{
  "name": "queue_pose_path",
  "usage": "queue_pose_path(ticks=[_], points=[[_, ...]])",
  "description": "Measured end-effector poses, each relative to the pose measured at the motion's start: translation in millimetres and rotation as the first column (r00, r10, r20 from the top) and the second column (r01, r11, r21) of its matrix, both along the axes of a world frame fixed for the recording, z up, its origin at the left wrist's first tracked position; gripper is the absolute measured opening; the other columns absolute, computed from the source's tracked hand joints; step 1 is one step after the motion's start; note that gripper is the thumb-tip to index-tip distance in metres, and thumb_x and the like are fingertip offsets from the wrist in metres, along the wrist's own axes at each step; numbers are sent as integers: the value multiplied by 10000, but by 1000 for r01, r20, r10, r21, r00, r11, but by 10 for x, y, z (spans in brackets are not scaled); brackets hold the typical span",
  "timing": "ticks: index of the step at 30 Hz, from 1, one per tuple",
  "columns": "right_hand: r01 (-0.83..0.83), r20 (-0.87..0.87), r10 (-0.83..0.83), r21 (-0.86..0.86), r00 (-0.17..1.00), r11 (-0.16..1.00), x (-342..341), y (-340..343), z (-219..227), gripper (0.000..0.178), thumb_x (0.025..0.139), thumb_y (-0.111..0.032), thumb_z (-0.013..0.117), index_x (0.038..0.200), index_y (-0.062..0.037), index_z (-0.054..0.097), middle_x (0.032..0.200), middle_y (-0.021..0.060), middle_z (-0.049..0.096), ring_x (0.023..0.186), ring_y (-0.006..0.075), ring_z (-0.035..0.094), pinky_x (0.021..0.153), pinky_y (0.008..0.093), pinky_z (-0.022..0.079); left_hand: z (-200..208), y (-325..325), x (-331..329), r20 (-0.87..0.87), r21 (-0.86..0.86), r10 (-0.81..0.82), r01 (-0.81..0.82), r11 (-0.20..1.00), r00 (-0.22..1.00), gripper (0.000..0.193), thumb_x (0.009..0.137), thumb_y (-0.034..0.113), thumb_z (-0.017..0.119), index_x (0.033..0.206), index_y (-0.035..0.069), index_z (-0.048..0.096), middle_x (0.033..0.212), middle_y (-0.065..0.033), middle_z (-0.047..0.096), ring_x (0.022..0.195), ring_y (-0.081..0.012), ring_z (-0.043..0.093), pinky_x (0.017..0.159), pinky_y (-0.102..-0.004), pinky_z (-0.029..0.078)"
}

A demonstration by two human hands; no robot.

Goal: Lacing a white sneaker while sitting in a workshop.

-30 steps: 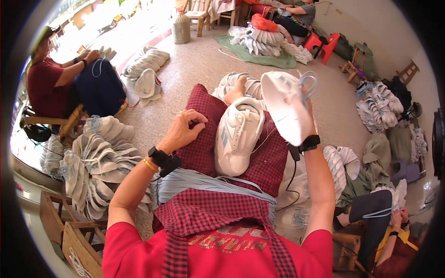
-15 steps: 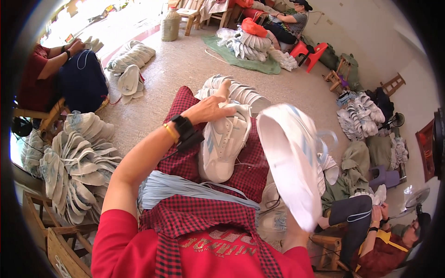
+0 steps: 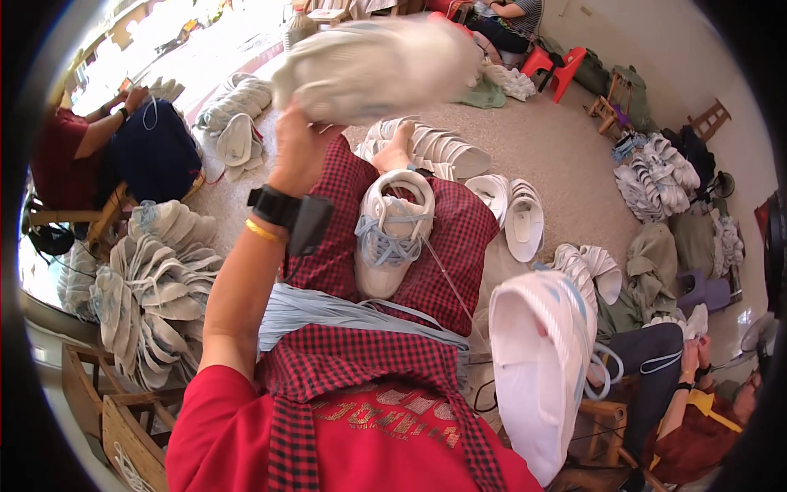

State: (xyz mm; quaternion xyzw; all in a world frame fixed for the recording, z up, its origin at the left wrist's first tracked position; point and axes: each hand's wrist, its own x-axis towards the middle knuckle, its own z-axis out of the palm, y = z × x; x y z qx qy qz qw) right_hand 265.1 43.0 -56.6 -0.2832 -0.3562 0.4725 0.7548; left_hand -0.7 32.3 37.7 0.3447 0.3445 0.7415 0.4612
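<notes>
Three whitish shoes within your reach. Your left hand (image 3: 299, 148) is up by the far left corner of your checked lap (image 3: 459, 246), holding the blurred shoe (image 3: 377, 70); fingers closed on its lower left part. Blur hides that shoe's detail. Black wrist device (image 3: 287, 213) on that wrist, yellow bracelet (image 3: 264, 230) just behind it.

Your right hand is hidden by the tilted shoe (image 3: 537, 377), off the near right corner of your lap. Can't tell if those fingers are wide or narrow. That shoe shows you its white inside; pale blue lace loop (image 3: 605, 369) hangs at its right side.

Lap shoe (image 3: 393, 238) rests mid-lap, toe toward you, mouth toward the far edge, grey-blue lacing across its front. Thin strand (image 3: 449, 283) runs from its right side toward the lap's near right corner; can't tell thread from tool. Bundle of pale blue laces (image 3: 316, 316) lies across the near edge.

Floor (image 3: 557, 164): row of white uppers (image 3: 443, 152) past the lap's far edge, near your bare foot (image 3: 398, 149); two more uppers (image 3: 525, 221) just off the far right corner. Big pile of uppers (image 3: 152, 307) sits left of your lap, well apart.
</notes>
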Motion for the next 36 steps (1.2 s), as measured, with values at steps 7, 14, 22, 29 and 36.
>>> queue_pose_path(ticks=[7,14,22,29,36], points=[[147,-265,-126,61,956,987,1828,-1468,-536,252,1024,-337,552,1031,-97,630,834,-54,591,689,54,539,597,272,459,-400,-230,-1114,527,275,-771,787,552,357,500,1026,278,553,1431,14,422,1412,-237,486,1168,-374,570,979,-474,538],[289,-19,-291,-76,956,954,1657,-732,-33,280,1005,-447,580,1015,-172,630,784,-81,587,592,28,527,496,203,410,-682,-435,-912,328,-44,-779,832,553,535,826,967,529,560,1525,-23,302,1357,-293,515,1063,-316,636,855,-469,587],[299,870,-257,134,422,945,639,259,659,497,933,-447,622,713,-4,664,587,136,602,543,222,573,542,406,437,-913,-191,-810,12,-151,-704,698,700,710,830,973,539,519,1520,-45,297,1461,-326,419,1123,-363,639,908,-454,592],[113,973,-195,181,127,977,-203,338,784,505,917,-409,593,673,30,643,626,202,625,587,338,628,588,479,478,-1003,-333,-734,-243,-87,-740,746,661,627,463,1062,200,462,1470,-17,432,1405,-155,566,1225,-241,603,1060,-378,498],[-281,954,-300,290,6,915,-535,-77,664,436,883,-388,616,712,8,681,705,211,672,710,374,685,687,479,531,-1215,-136,-890,-119,-235,-690,655,718,714,749,996,498,487,1478,-61,359,1359,-280,549,1143,-375,632,940,-473,567]])
